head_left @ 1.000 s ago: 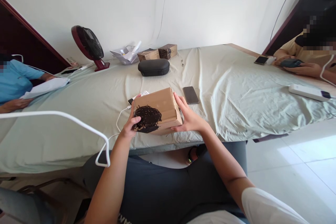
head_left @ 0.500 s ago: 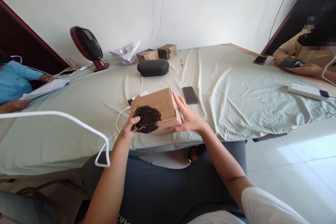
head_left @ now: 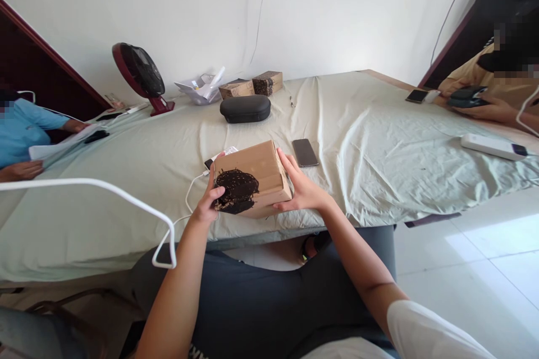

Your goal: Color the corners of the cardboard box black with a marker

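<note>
A brown cardboard box [head_left: 256, 165] with a black scribbled patch on it is held between my two hands near the table's front edge. My left hand [head_left: 207, 199] grips its left end, thumb over the black patch. At the right end, my right hand [head_left: 303, 188] has its thumb and fingers closed on the box; part of that end is hidden behind them. Just behind the box lie a white device [head_left: 229, 151] with a cable plugged in, partly covered by the box, and a dark phone [head_left: 305, 152] to the right.
A black zip case [head_left: 245, 108], two cardboard boxes [head_left: 268, 83], a plastic bag [head_left: 202, 88] and a red fan [head_left: 141, 76] stand toward the wall. A white cable [head_left: 126, 202] loops at left front. People sit at both sides; a white power bank [head_left: 492, 146] lies at right.
My hands and the box stay in the same place. The person at left has lowered and shifted the paper, showing a dark object beside it. The person at right has moved the dark object they hold.
</note>
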A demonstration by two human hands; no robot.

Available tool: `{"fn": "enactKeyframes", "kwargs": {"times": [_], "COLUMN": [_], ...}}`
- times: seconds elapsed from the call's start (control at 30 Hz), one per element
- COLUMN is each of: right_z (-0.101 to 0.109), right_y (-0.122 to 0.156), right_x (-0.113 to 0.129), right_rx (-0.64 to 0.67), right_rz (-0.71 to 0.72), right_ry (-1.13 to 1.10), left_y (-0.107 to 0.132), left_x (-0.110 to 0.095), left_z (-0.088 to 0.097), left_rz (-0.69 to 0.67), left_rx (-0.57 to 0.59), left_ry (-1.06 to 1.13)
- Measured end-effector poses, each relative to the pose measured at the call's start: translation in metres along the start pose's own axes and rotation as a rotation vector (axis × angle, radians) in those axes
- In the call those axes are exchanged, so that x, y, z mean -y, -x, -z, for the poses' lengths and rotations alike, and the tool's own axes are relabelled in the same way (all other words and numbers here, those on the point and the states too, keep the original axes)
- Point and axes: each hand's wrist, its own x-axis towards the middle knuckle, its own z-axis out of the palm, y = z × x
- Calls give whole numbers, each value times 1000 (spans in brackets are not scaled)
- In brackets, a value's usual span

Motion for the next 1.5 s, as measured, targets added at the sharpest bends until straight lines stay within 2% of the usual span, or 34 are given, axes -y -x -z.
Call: {"fn": "enactKeyframes", "kwargs": {"times": [0.3,0.7,1.13,1.5], "right_z": [-1,-2,-3,-2], "right_y": [0,0,-1,0], "right_x": [0,-4,-6,-2], "right_rx": [-5,-8,-10,4], "right_rz": [-2,-2,-3,-19], "right_ry": [-8,-16,-8,-14], "left_y": [-1,0,-1,-4], "left_x": [2,-2,0,7], "left_z": [3,-3,-2,2], "left_rz": [-17,4,-16,-61], "left_rx": [13,-18,13,20], "left_ry": [-4,-11,0,-11]}}
